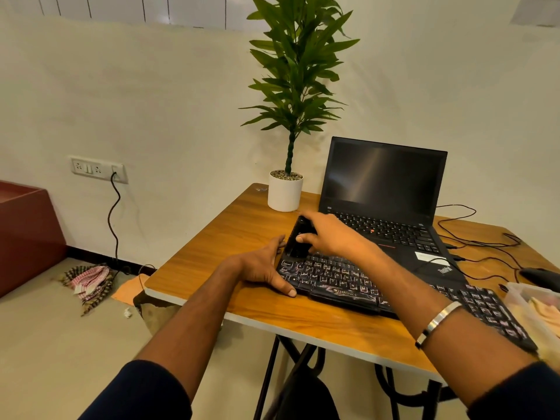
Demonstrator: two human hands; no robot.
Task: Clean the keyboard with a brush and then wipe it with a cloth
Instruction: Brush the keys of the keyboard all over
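Warm, even indoor light fills my view. The laptop screen [383, 180] shows soft glare, my right hand [330, 234] blurs slightly, and the edges bend outward.

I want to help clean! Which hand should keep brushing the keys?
The right hand, probably. It already grips the black brush at the top left corner of the black keyboard. The left hand rests on the keyboard's left end, likely steadying it.

bare table [230, 237] left of keyboard [342, 277], laptop [385, 189] behind
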